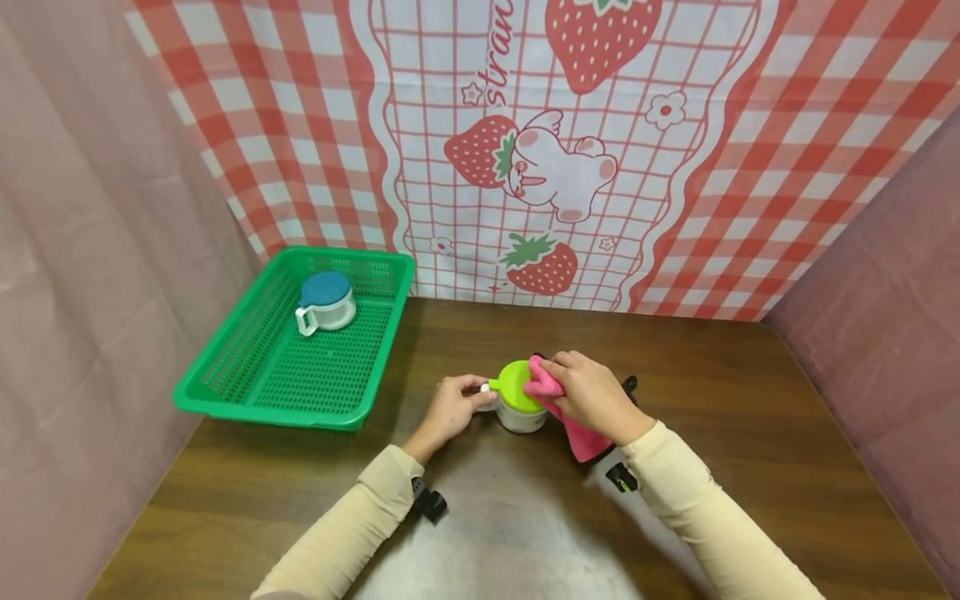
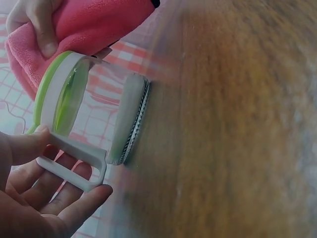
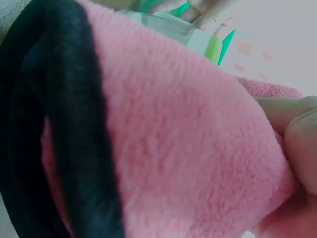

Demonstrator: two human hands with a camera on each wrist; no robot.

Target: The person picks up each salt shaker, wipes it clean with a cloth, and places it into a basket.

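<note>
A clear jar (image 2: pixel 101 106) with a lime-green lid (image 1: pixel 516 385) and a white handle (image 2: pixel 74 163) stands on the table in front of me. My left hand (image 1: pixel 450 410) grips the handle, the thumb on its upper part and the fingers curled beneath. My right hand (image 1: pixel 592 396) holds a bunched pink cloth (image 1: pixel 581 433) with black edging, pressing it against the right side of the lid. In the right wrist view the cloth (image 3: pixel 188 134) fills most of the picture and hides much of the jar.
A green plastic basket (image 1: pixel 381 358) sits at the left of the wooden table (image 1: pixel 750 467). Inside it is a similar jar with a blue lid (image 1: pixel 326 288) and white handle. A red-checked strawberry cloth (image 1: pixel 420 150) hangs behind, and pink curtains (image 1: pixel 105 208) flank both sides.
</note>
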